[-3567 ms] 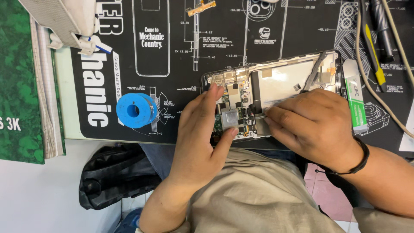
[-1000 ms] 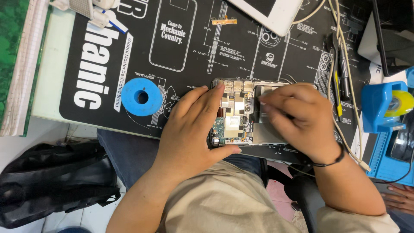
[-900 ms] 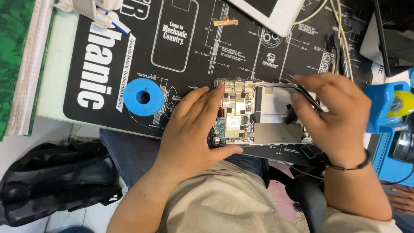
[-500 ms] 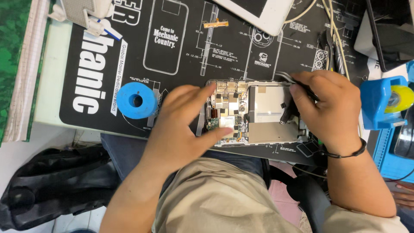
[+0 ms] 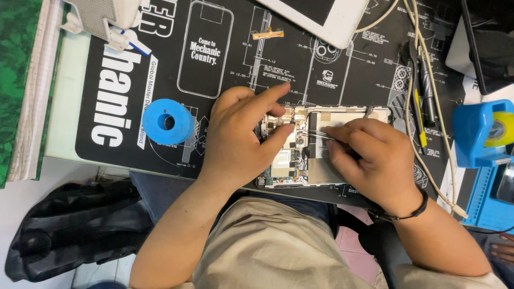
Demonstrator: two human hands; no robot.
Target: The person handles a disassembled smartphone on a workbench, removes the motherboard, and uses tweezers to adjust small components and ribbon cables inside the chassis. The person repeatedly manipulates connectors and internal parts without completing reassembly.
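An opened phone [image 5: 342,115] lies face down on a black printed repair mat [image 5: 278,59], its circuit board and metal shields exposed. My left hand [image 5: 241,139] rests on the phone's left end, index finger stretched out and thumb pressing near the board. My right hand [image 5: 375,158] lies over the phone's right half and pinches thin metal tweezers [image 5: 318,135], whose tips point left at the board beside my left thumb. A black band circles my right wrist.
A blue solder spool [image 5: 167,121] sits left of my hands. A white tablet [image 5: 321,16] lies at the top, cables and a pen-like tool [image 5: 428,91] at the right, a blue tape dispenser [image 5: 484,131] at far right. A black bag [image 5: 75,230] lies below the table edge.
My right hand has come back from the phone's right end to its middle, now with tweezers aimed at the board. My left hand stays on the phone's left end.
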